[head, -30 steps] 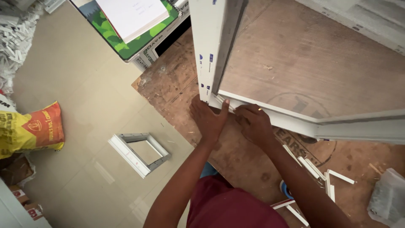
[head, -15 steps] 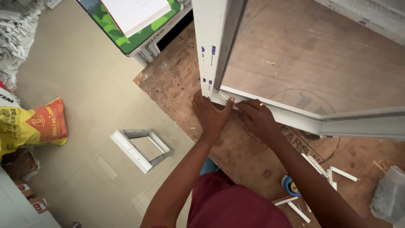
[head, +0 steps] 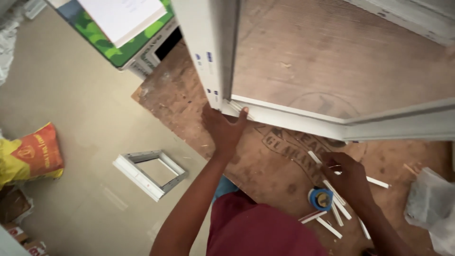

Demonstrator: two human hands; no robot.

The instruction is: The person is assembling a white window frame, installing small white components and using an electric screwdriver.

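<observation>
The left hand lies flat, fingers spread, against the lower corner of a white frame, its fingertips touching the thin strip that runs along the frame's bottom rail; it presses there and clasps nothing. Just above those fingertips, small blue marks sit on the frame's smooth upright. The right hand is down and to the right of that grip, well apart from it, fingers curled loosely over a scatter of short white strips on the plywood board; whether it has closed on one I cannot tell. Beside this hand, toward the body, lies a small blue roll. The board is rough, brown and scuffed, with a dark round stamp printed on it between the two hands. Far to the left of the grip, on the smooth tan floor, sits a small white rectangular frame, and farther left an orange and yellow sack. Up and left of the grip a green box carries a white sheet. A crumpled clear plastic bag lies right of the right hand.
</observation>
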